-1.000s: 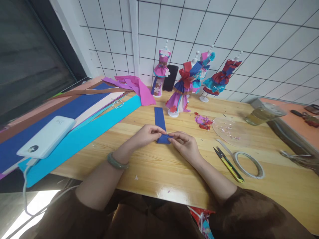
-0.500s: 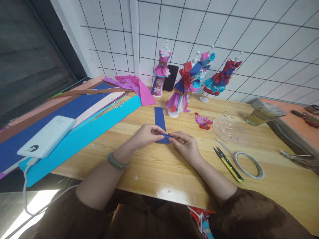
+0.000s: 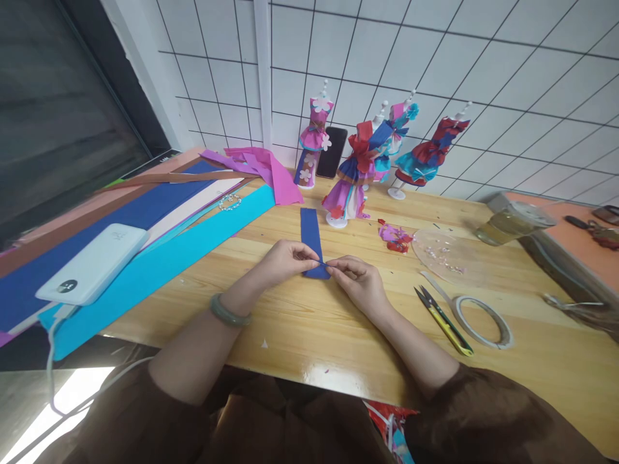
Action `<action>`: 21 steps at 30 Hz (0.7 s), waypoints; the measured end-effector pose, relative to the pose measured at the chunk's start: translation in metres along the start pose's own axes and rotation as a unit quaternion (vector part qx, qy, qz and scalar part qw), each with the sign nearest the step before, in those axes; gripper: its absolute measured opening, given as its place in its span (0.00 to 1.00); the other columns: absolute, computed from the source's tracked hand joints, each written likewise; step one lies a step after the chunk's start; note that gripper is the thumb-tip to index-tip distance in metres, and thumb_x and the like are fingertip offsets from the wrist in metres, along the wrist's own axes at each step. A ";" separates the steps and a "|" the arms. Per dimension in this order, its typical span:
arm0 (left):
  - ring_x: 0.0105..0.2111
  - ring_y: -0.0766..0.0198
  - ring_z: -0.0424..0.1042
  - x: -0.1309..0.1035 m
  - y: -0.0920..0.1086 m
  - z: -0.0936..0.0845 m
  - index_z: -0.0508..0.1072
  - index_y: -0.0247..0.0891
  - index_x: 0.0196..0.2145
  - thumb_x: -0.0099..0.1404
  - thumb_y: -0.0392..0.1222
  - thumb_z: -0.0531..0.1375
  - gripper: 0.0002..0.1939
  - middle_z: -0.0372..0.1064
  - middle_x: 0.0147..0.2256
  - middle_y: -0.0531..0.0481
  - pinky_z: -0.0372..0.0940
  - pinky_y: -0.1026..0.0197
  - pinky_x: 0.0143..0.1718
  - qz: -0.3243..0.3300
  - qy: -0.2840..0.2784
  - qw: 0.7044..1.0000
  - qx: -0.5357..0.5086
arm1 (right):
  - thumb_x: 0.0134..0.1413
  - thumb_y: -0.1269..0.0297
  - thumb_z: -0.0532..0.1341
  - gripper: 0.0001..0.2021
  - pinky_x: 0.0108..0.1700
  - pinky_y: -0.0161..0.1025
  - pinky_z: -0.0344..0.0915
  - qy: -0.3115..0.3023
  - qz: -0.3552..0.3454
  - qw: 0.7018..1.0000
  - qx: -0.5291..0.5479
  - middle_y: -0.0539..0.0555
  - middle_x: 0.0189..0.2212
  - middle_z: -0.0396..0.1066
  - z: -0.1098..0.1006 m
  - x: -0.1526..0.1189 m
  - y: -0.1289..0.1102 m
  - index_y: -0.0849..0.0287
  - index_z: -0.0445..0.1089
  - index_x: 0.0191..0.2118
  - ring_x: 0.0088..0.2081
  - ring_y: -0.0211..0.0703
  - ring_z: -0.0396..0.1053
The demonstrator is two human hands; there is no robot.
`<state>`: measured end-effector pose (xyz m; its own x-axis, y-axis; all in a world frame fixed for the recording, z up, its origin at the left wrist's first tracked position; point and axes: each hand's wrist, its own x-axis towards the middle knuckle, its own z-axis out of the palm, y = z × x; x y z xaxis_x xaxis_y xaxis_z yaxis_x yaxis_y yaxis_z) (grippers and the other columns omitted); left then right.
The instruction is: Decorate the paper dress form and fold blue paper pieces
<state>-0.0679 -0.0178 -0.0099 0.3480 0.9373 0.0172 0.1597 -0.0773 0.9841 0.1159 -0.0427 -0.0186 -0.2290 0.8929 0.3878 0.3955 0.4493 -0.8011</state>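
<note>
My left hand (image 3: 286, 263) and my right hand (image 3: 362, 283) meet over the table, thumbs and fingertips pinched. Between them they hold a small piece of blue crepe paper (image 3: 322, 263), mostly covered by the fingertips. Beneath and behind it, a longer blue crepe paper strip (image 3: 310, 229) lies flat on the wood. Thread snips (image 3: 443, 321) with yellow-green handles and a roll of white tape (image 3: 483, 322) lie to the right of my right hand.
Several small mannequins in paper dresses (image 3: 355, 171) stand along the tiled wall, with a phone (image 3: 331, 153) behind. Crepe sheets (image 3: 203, 248) and a cabled white power bank (image 3: 94, 264) fill the left. Scraps (image 3: 394, 235), a bead dish (image 3: 445, 254) and a cup (image 3: 512, 222) stand right.
The small blue piece between my fingertips now looks narrower and more gathered, and my fingertips are slightly closer together. The strip on the table stays where it was.
</note>
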 end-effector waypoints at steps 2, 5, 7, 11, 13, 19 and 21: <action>0.28 0.68 0.68 0.000 0.000 0.000 0.72 0.32 0.30 0.49 0.43 0.61 0.12 0.71 0.28 0.48 0.63 0.66 0.29 0.002 -0.003 1.000 0.003 | 0.48 0.65 0.59 0.06 0.34 0.37 0.64 -0.003 0.002 1.000 0.001 0.54 0.29 0.70 0.000 0.000 0.000 0.59 0.72 0.32 0.31 0.39 0.67; 0.27 0.69 0.67 0.000 0.000 -0.001 0.72 0.32 0.29 0.50 0.43 0.60 0.11 0.70 0.27 0.49 0.62 0.67 0.29 0.009 -0.010 1.000 0.009 | 0.49 0.65 0.59 0.06 0.34 0.37 0.64 -0.009 0.001 1.000 0.008 0.54 0.29 0.70 0.000 0.000 0.001 0.59 0.71 0.31 0.32 0.39 0.67; 0.27 0.69 0.67 0.000 0.000 -0.002 0.72 0.32 0.29 0.50 0.43 0.60 0.11 0.70 0.27 0.49 0.62 0.67 0.29 0.013 -0.015 1.000 0.009 | 0.49 0.65 0.58 0.06 0.34 0.37 0.64 -0.012 -0.004 1.000 0.014 0.54 0.30 0.69 0.000 0.001 0.002 0.59 0.71 0.32 0.32 0.39 0.66; 0.27 0.70 0.66 -0.001 0.002 0.000 0.71 0.33 0.31 0.50 0.42 0.60 0.11 0.69 0.27 0.50 0.61 0.67 0.29 0.025 -0.026 0.999 0.000 | 0.49 0.65 0.58 0.06 0.35 0.37 0.64 -0.020 -0.012 1.000 0.021 0.54 0.31 0.68 0.001 0.001 0.002 0.59 0.71 0.31 0.33 0.40 0.66; 0.28 0.70 0.66 -0.002 0.003 0.001 0.71 0.33 0.34 0.50 0.42 0.60 0.13 0.68 0.27 0.50 0.61 0.67 0.29 0.032 -0.033 0.999 0.007 | 0.49 0.65 0.58 0.05 0.35 0.37 0.64 -0.026 -0.015 0.999 0.025 0.54 0.31 0.68 0.001 0.001 0.000 0.58 0.70 0.31 0.33 0.40 0.66; 0.29 0.67 0.67 -0.002 0.003 0.002 0.72 0.33 0.29 0.52 0.43 0.58 0.11 0.70 0.28 0.49 0.61 0.66 0.30 0.039 -0.058 0.997 0.037 | 0.49 0.62 0.58 0.07 0.33 0.37 0.64 -0.036 0.010 0.999 0.024 0.54 0.29 0.68 0.004 -0.001 0.000 0.59 0.70 0.32 0.30 0.39 0.65; 0.29 0.67 0.67 -0.003 0.003 0.002 0.72 0.33 0.29 0.52 0.44 0.58 0.11 0.70 0.28 0.49 0.61 0.66 0.30 0.042 -0.054 0.997 0.045 | 0.48 0.61 0.58 0.09 0.32 0.36 0.64 -0.034 0.028 0.999 0.027 0.54 0.28 0.68 0.004 -0.002 0.002 0.59 0.70 0.34 0.29 0.38 0.65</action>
<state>-0.0666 -0.0214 -0.0071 0.4596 0.8849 0.0749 0.2069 -0.1887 0.9600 0.1136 -0.0440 -0.0231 -0.2688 0.9118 0.3105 0.3606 0.3942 -0.8453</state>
